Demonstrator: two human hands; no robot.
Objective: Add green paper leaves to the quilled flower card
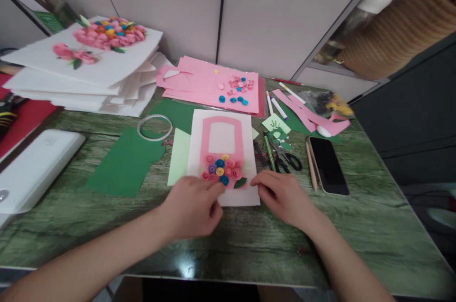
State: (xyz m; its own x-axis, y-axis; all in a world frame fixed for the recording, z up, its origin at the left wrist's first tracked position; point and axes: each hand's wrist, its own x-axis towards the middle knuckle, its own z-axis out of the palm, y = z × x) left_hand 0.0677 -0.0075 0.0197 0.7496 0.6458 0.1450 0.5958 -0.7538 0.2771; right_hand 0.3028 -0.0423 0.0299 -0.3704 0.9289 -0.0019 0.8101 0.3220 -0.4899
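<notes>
The card point(223, 138) lies flat on the surface point(356, 226), long axis running 12 to 6. The left hand point(192, 207) has curled fingers on its flowers point(221, 169) at 7 o'clock (the nearer hand). The right hand point(281, 195) has bent fingers touching the 5 o'clock corner; I cannot tell whether either pinches.

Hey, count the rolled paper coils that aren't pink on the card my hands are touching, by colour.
Blue coils: 2
Yellow coils: 2
Purple coils: 1
Total: 5

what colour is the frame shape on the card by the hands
Pink frame on a white card, best seen in the head view.
</notes>
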